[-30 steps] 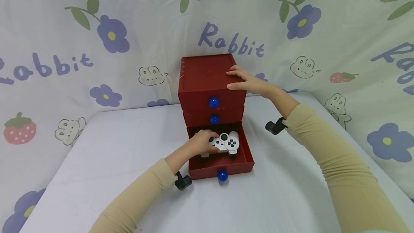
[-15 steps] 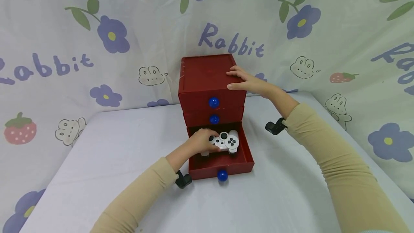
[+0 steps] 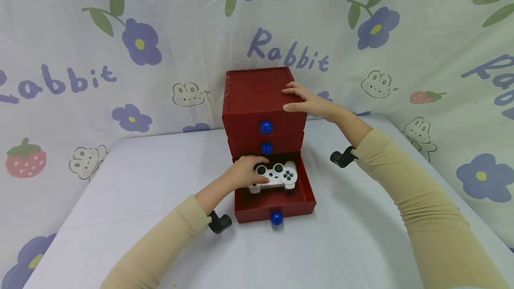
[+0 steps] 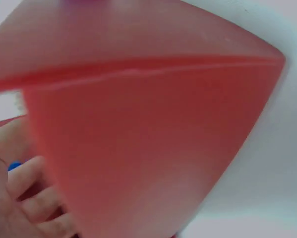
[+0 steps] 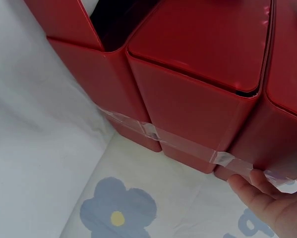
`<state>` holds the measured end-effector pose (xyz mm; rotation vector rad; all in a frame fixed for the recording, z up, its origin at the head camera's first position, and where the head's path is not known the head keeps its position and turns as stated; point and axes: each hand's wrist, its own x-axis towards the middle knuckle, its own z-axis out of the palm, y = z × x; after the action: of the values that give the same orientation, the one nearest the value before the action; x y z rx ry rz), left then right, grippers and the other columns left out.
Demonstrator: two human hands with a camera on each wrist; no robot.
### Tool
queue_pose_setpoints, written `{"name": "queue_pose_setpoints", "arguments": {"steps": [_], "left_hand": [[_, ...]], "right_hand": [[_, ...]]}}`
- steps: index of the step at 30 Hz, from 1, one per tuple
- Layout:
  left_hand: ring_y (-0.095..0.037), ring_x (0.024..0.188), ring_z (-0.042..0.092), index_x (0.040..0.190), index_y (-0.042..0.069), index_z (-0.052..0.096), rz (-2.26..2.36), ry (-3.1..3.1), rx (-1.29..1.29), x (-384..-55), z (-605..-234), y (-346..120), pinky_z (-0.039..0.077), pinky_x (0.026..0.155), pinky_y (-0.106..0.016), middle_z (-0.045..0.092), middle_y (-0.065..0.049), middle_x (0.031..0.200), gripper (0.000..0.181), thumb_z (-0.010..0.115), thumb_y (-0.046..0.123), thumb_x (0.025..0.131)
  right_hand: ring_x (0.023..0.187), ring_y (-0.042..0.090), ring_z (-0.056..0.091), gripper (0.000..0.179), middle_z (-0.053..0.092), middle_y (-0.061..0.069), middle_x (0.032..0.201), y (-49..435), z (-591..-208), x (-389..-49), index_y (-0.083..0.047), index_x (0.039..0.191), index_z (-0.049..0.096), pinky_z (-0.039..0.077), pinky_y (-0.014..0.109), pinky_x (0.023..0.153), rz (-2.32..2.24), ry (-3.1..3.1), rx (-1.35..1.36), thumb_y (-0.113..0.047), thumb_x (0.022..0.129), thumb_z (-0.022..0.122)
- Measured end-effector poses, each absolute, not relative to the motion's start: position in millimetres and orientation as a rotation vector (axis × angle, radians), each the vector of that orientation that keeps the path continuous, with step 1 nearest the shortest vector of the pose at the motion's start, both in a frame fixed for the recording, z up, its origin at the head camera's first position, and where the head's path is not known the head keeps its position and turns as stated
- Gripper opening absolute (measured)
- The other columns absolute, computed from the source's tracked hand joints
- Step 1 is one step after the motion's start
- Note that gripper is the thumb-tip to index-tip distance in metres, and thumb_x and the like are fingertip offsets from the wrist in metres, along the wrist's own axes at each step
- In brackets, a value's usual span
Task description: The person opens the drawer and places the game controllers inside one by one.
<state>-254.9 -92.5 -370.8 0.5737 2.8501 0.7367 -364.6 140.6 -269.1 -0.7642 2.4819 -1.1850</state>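
Observation:
A white game controller (image 3: 276,176) lies in the pulled-out bottom drawer (image 3: 257,214) of a red three-drawer cabinet (image 3: 257,90). My left hand (image 3: 241,171) is over the drawer's left side, fingers spread apart around the controller's left end, thumb overlapping its edge. The left wrist view has the drawer's outer wall (image 4: 138,134) large in front, partly hiding the fingers (image 4: 27,176). My right hand (image 3: 311,101) rests on the cabinet's top right edge, fingers extended. From the right wrist, that hand (image 5: 282,203) shows beside the cabinet's uppermost section.
Blue round knobs mark the top drawer (image 3: 267,127), the middle drawer (image 3: 267,148) and the bottom drawer's front (image 3: 276,218). Clear tape (image 5: 188,145) runs along the cabinet's side. A white-covered table (image 3: 168,168) lies beneath, with a printed curtain (image 3: 168,35) behind.
My left hand has loosened its grip on the controller and shifted left, uncovering more of it. The controller stays in the drawer. My right hand has not moved.

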Motion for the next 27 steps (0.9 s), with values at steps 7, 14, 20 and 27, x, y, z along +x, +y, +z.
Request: {"name": "queue_pose_setpoints", "arguments": {"steps": [7, 14, 20, 27], "left_hand": [[-0.029, 0.104, 0.058, 0.123, 0.010, 0.056, 0.792, 2.884, 0.505, -243, -352, -97, 0.048, 0.086, -0.042, 0.060, -0.013, 0.117, 0.053, 0.074, 0.028, 0.076], [-0.023, 0.095, 0.059, 0.120, 0.015, 0.058, 0.830, 2.931, 0.480, -219, -337, -95, 0.050, 0.078, -0.034, 0.064, -0.006, 0.108, 0.049, 0.074, 0.029, 0.076], [-0.019, 0.085, 0.059, 0.117, 0.015, 0.060, 0.921, 2.912, 0.596, -192, -334, -90, 0.049, 0.067, -0.025, 0.066, -0.003, 0.098, 0.043, 0.074, 0.026, 0.077], [-0.011, 0.074, 0.056, 0.111, 0.014, 0.064, 0.911, 2.883, 0.743, -167, -337, -84, 0.046, 0.062, -0.018, 0.067, 0.001, 0.090, 0.036, 0.073, 0.023, 0.078]], "right_hand": [[0.140, 0.020, -0.006, 0.066, -0.002, -0.005, 0.153, 140, -266, -361, -0.017, 0.144, 0.025, 0.009, 0.056, 0.108, -1.197, 2.474, -0.759, -0.037, 0.087, 0.054], [0.140, 0.020, -0.007, 0.066, -0.003, -0.005, 0.153, 141, -267, -363, -0.017, 0.144, 0.025, 0.009, 0.057, 0.108, -1.194, 2.478, -0.760, -0.035, 0.088, 0.053], [0.140, 0.023, -0.008, 0.065, -0.006, 0.002, 0.154, 138, -256, -350, -0.010, 0.145, 0.022, 0.007, 0.057, 0.108, -1.202, 2.454, -0.758, -0.029, 0.089, 0.050], [0.140, 0.025, -0.007, 0.065, -0.005, 0.004, 0.154, 135, -243, -333, -0.007, 0.144, 0.021, 0.008, 0.056, 0.108, -1.191, 2.449, -0.754, -0.027, 0.089, 0.049]]}}
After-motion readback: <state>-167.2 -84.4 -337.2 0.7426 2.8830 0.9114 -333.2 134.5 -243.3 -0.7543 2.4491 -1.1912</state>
